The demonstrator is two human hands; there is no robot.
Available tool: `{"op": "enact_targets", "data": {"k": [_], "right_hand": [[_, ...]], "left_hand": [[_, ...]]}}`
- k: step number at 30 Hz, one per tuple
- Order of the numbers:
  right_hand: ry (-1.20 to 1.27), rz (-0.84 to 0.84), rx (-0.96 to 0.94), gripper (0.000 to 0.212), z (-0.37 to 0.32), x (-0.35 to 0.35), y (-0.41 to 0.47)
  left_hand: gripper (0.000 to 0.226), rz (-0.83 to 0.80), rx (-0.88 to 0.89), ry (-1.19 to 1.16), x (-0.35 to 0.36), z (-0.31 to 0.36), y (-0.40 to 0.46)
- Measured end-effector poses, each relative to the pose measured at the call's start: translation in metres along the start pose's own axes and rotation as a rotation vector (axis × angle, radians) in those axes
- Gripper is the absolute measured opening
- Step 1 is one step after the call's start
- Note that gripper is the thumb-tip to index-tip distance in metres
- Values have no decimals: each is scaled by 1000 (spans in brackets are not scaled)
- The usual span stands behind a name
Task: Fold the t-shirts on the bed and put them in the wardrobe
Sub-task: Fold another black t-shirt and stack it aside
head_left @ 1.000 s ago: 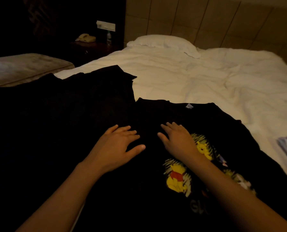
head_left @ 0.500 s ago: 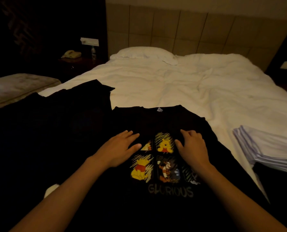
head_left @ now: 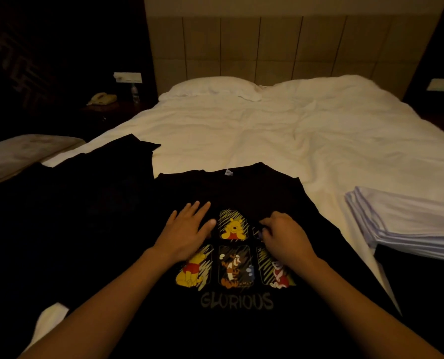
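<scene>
A black t-shirt (head_left: pixel 241 193) with cartoon pictures and the word GLORIOUS lies flat on the near end of the white bed (head_left: pixel 267 130). The left hand (head_left: pixel 187 229) rests flat on it with straight fingers. The right hand (head_left: pixel 284 235) has its fingers curled and bunches up a bit of the cloth, hiding part of one picture. More dark clothes (head_left: pixel 86 203) lie to the left (too dark to make out). A white folded pile (head_left: pixel 407 224) is cut off at the right.
</scene>
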State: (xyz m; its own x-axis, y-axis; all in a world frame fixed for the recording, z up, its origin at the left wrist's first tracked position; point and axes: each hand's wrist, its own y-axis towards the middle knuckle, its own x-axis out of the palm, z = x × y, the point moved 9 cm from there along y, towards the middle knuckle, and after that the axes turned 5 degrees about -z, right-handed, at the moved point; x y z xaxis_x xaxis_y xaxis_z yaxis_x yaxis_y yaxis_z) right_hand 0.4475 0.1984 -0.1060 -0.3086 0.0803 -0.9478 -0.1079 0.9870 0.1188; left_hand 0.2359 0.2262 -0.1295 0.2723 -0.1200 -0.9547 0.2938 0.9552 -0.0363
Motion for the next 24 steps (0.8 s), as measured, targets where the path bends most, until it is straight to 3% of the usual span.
{"op": "enact_targets", "data": {"k": [4, 7, 10, 13, 15, 17, 19, 24], "right_hand": [[78, 73, -12, 25, -9, -18, 10], [58, 96, -44, 41, -15, -17, 34], [-36, -76, -74, 58, -16, 15, 63], [-62, -166, -92, 59, -15, 42, 68], [60, -77, -96, 53, -13, 33, 67], [185, 88, -68, 43, -5, 11, 79], [167, 246, -18, 39, 9, -11, 100], [66, 259, 76, 49, 42, -23, 163]], "left_hand": [[62, -20, 22, -10, -3, 1, 28], [61, -94, 24, 55, 11, 0, 44], [64, -97, -18, 88, 18, -2, 54], [65, -122, -11, 90, 23, 0, 54], [63, -22, 39, -9, 7, 1, 52], [64, 194, 62, -93, -23, -9, 56], [60, 312, 22, -75, -43, -30, 76], [53, 280, -72, -107, -55, -71, 149]]}}
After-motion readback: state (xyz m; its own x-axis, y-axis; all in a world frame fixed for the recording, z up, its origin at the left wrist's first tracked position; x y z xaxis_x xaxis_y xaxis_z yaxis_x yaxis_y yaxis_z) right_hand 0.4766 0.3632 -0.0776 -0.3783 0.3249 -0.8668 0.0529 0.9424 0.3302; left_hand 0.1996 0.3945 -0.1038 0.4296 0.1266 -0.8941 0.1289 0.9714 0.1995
